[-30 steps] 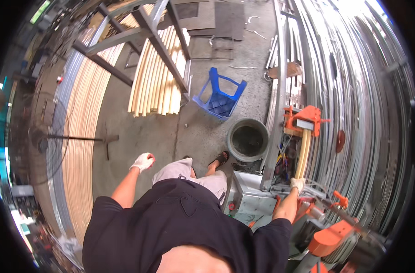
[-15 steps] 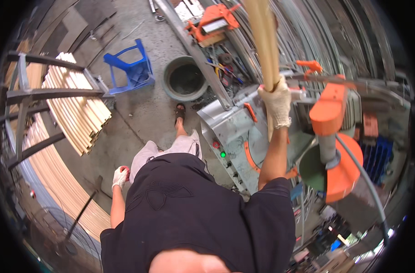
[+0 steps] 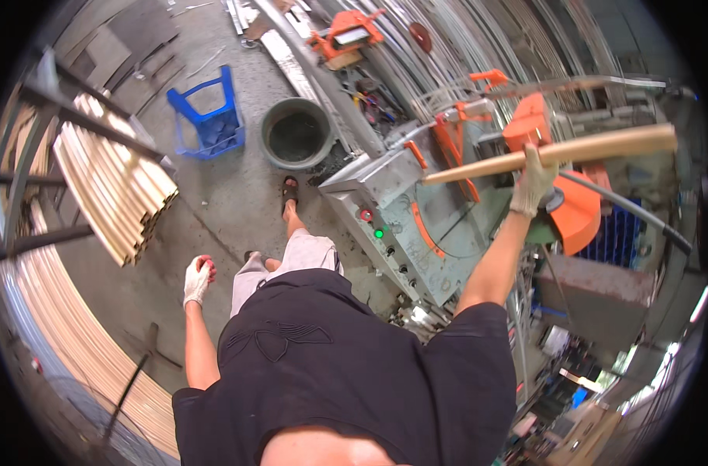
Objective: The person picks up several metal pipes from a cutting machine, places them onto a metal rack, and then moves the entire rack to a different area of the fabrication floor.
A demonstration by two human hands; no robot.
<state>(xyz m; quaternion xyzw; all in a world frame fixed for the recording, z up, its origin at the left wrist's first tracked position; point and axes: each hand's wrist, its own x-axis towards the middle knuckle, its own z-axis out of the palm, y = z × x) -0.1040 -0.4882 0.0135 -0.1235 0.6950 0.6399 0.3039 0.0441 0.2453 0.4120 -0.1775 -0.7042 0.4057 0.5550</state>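
My right hand (image 3: 534,180), in a pale knitted glove, is closed around several long tan strips (image 3: 614,144) bundled together. The bundle lies crosswise above the grey machine table (image 3: 404,221), its narrow end out to the left and its wider end to the right. Behind my wrist is the saw's orange guard (image 3: 579,217). My left hand (image 3: 198,278), gloved with red on the finger side, hangs beside my left thigh. Its fingers are loosely curled and a little apart, with nothing visible in them.
Stacked tan strips (image 3: 113,182) rest on a dark metal rack (image 3: 39,248) at the left. A blue plastic stool (image 3: 214,128) and a round grey tub (image 3: 296,132) stand on the floor ahead. Orange clamps (image 3: 451,144) and long metal profiles lie beyond the machine table.
The strip bundle has swung from pointing away from me to lying crosswise, as my right hand moved right and nearer. My left hand has risen slightly and its fingers look looser.
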